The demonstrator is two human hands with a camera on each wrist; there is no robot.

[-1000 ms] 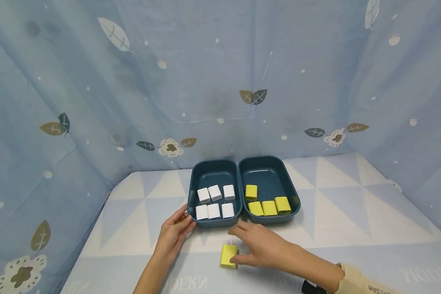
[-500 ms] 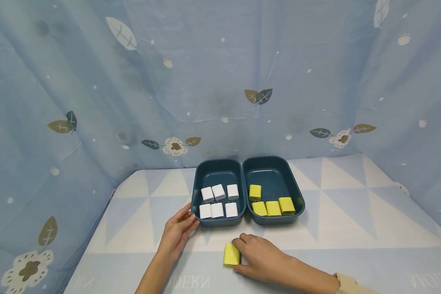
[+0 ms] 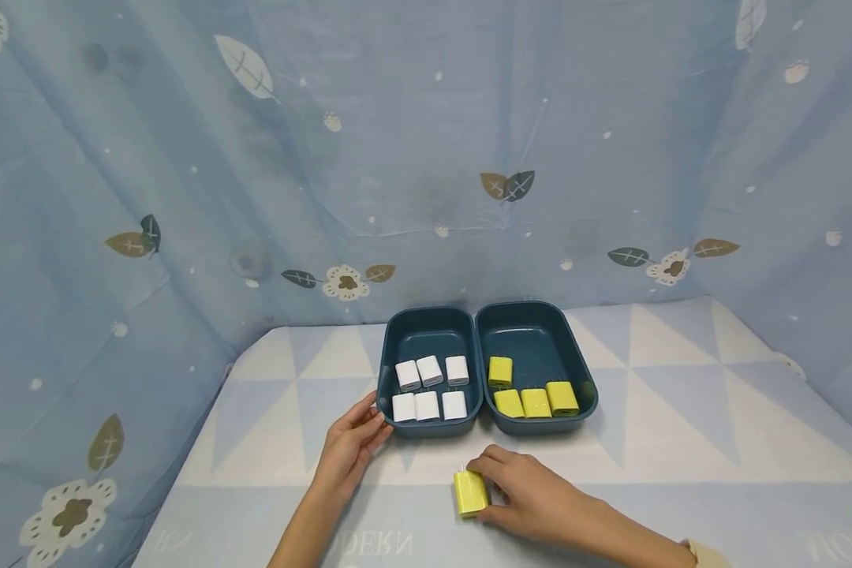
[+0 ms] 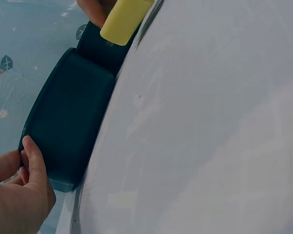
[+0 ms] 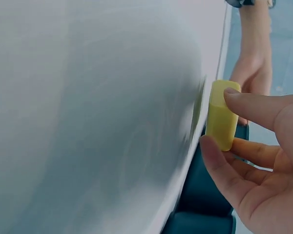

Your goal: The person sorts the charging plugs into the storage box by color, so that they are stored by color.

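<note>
My right hand (image 3: 528, 491) pinches a yellow charger plug (image 3: 471, 495) between thumb and fingertips, its metal prongs pointing away toward the bins. In the right wrist view, the plug (image 5: 222, 117) is raised off the table surface. My left hand (image 3: 351, 443) holds the near left corner of the left dark teal bin (image 3: 429, 343), thumb and fingers at its rim (image 4: 63, 117). Several white charger plugs (image 3: 426, 406) lie in two rows in that bin. Beside it, the right teal bin (image 3: 532, 347) contains several yellow charger plugs (image 3: 536, 403).
The two bins stand side by side toward the back of the table, which has a patterned blue and white cloth (image 3: 681, 426). A light blue curtain (image 3: 426, 142) with leaf and flower prints hangs behind and at both sides.
My right hand has closed its fingers on the yellow plug and shifted it slightly right, tilting it. My left hand keeps its place at the left bin. The head view has turned slightly left.
</note>
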